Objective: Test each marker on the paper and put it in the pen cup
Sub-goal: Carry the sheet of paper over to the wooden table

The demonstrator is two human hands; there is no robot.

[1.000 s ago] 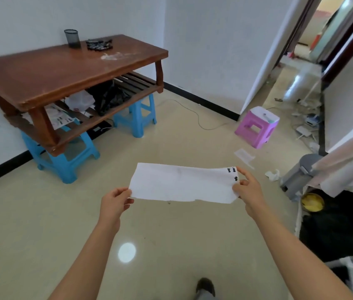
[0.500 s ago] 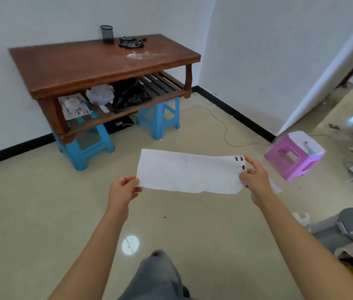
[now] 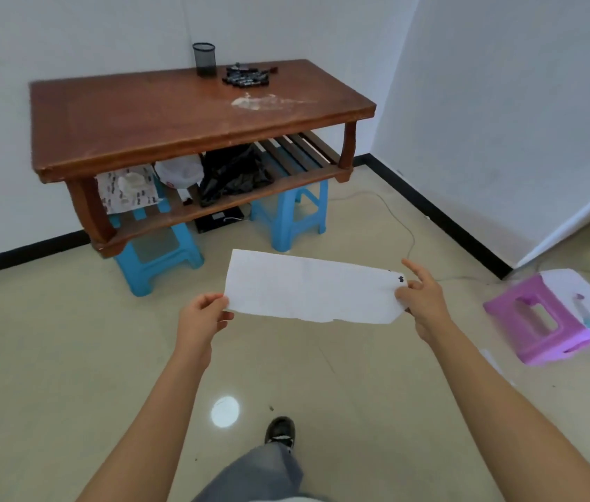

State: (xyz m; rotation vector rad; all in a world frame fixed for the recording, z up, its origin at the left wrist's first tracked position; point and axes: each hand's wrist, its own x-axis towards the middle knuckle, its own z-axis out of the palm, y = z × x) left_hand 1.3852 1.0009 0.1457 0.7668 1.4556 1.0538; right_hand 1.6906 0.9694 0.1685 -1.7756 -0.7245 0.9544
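Left hand (image 3: 201,317): thumb and curled fingers pinch the left end of the paper (image 3: 308,291).

Right hand (image 3: 422,302): thumb and fingers pinch the paper's right end; the index finger points out straight above the edge.

Paper: a wide white strip, held flat in the air between both hands, over the floor (image 3: 69,356) and well apart from the surface (image 3: 141,117). Lower edge uneven. Small black marks (image 3: 400,279) at the right end, just beside the right thumb.

Shoe (image 3: 280,431): dark, on the floor below the paper, at the end of a grey trouser leg.

Surface: brown wood, against the white wall, beyond the paper.

Pen cup (image 3: 204,59): black mesh, upright at the far edge of the surface. Whether it holds anything cannot be told.

Markers (image 3: 246,77): a dark heap lying on the surface just right of the cup; the count cannot be told.

Stain (image 3: 250,102): whitish, on the surface near the markers.

Shelf (image 3: 300,146): slatted, under the surface; holds a black bag (image 3: 232,172), a white bag (image 3: 179,172) and a printed sheet (image 3: 127,190).

Blue stools (image 3: 159,255): two, under the shelf.

Cable (image 3: 395,219): thin, trailing over the floor right of the stools.

Pink stool (image 3: 547,320): on the floor at the right, apart from the rest.
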